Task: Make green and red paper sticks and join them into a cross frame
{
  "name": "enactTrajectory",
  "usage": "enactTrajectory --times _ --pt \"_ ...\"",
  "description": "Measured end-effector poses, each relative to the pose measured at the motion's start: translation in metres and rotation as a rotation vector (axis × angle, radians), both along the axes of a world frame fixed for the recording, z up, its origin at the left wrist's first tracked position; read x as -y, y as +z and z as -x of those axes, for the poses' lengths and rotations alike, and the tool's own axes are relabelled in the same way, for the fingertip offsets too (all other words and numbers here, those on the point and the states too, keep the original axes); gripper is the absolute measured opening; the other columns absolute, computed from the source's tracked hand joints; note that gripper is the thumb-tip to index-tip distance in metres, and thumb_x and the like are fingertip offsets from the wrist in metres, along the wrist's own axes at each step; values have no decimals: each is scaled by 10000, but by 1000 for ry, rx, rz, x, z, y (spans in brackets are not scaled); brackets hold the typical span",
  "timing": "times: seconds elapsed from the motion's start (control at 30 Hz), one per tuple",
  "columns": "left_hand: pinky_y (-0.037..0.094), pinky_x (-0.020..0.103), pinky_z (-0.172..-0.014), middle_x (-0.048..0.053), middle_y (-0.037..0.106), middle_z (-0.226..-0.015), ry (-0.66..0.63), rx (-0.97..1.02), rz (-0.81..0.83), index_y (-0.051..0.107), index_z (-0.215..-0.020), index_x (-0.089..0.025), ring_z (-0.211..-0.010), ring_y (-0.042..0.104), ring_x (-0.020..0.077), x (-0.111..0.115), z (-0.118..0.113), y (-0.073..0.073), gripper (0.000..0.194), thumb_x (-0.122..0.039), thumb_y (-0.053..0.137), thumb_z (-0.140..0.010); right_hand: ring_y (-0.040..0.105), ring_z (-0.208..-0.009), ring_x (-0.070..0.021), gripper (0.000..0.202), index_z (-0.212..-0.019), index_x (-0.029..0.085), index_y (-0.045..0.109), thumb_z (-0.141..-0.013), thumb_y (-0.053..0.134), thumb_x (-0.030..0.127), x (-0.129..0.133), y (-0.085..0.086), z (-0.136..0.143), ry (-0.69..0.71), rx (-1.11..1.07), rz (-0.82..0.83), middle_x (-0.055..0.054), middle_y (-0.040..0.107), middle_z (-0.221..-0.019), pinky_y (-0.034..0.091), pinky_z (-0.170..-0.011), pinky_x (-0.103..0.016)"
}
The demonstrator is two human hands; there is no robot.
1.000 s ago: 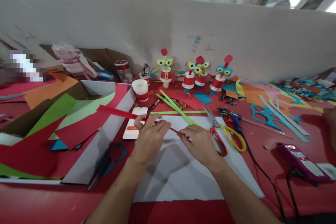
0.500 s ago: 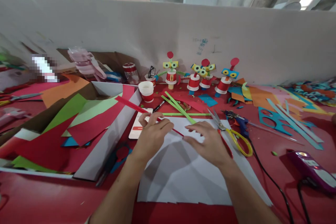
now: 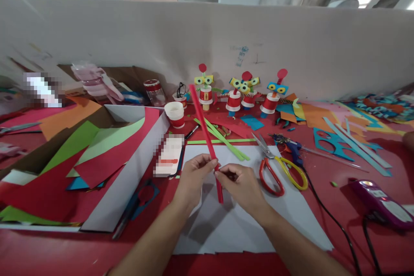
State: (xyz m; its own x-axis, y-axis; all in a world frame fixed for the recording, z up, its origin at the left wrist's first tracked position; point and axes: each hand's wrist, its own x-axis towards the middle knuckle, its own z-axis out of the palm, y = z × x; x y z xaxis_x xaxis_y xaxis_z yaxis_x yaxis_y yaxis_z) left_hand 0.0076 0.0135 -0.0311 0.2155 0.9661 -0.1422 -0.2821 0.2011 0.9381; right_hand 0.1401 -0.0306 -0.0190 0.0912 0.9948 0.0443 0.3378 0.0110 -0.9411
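A long red paper strip [image 3: 204, 123] stands tilted over the white paper sheets [image 3: 239, 224], its lower end near the middle of them. My left hand [image 3: 196, 179] pinches the strip below its middle between thumb and finger. Just to the right, my right hand [image 3: 239, 183] has its fingers closed on the same strip, a little lower. Green paper strips [image 3: 226, 141] lie crossed behind the hands. Scissors [image 3: 273, 161] with one red and one yellow handle rest partly open on the sheets, right of my right hand.
On the left stands a box [image 3: 121, 189] of coloured paper. A phone [image 3: 170, 155], stacked paper cups [image 3: 175, 114] and several paper-cup figures [image 3: 233, 101] are farther back. A glue gun [image 3: 293, 151] and a purple device [image 3: 383, 205] with cords lie to the right.
The red strip has swung from slanting leftward to nearly upright. Both hands have come together on it, lower and nearer me. The view has shifted slightly to the right.
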Motion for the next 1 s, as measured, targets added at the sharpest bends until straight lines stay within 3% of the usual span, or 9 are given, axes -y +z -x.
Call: enactTrajectory --times 0.2,0.27,0.4,0.57,0.67,0.77,0.9,1.0 --pt "403 240 -687 -12 618 -597 -230 -11 195 684 -614 -146 -628 525 104 4 2 10 249 -281 847 -482 552 -703 -139 228 -843 205 703 -750 684 412 -5 -2 -8 22 -198 34 -7 657 -793 419 -618 -250" --pt "400 242 -697 -18 610 -575 -311 -66 176 680 -589 -148 -621 513 101 6 2 12 219 -262 837 -490 512 -655 -127 232 -700 190 691 -746 688 417 -7 -6 -9 14 -248 55 8 619 -690 390 -600 -251" --pt "382 239 -665 -26 604 -562 -463 -174 156 663 -569 -158 -593 491 94 6 6 13 173 -268 796 -553 328 -494 -86 380 -460 183 555 -691 727 431 -10 -5 -12 -103 -375 136 69 370 -453 264 -500 -260" --pt "348 230 -612 -38 593 -552 -603 -277 169 630 -571 -168 -563 456 83 0 18 15 145 -243 755 -574 313 -481 -79 331 -495 172 622 -585 797 438 -17 2 -30 -218 -488 151 65 393 -452 235 -490 -270" --pt "358 240 -622 -29 606 -552 -663 -337 180 622 -576 -172 -567 475 94 -2 22 19 146 -243 750 -570 303 -477 -74 370 -465 175 586 -545 811 457 -23 0 -41 -302 -519 134 61 396 -455 213 -476 -266" --pt "380 244 -668 -23 633 -619 -661 -355 161 642 -640 -177 -627 519 109 0 19 21 154 -271 757 -599 259 -465 -71 447 -417 193 485 -550 800 480 -26 -2 -43 -351 -499 78 72 339 -440 190 -464 -269" --pt "412 254 -767 -3 678 -805 -509 -242 96 684 -843 -189 -767 572 128 5 6 13 247 -366 743 -680 213 -475 -73 471 -432 204 436 -572 783 491 -23 -5 -34 -382 -425 35 82 282 -456 162 -460 -272" --pt "429 267 -733 1 660 -692 -439 -205 92 669 -764 -170 -683 563 127 7 -1 7 245 -392 742 -690 218 -490 -77 431 -472 198 471 -595 772 481 -21 -7 -27 -359 -365 48 82 274 -478 164 -462 -268"
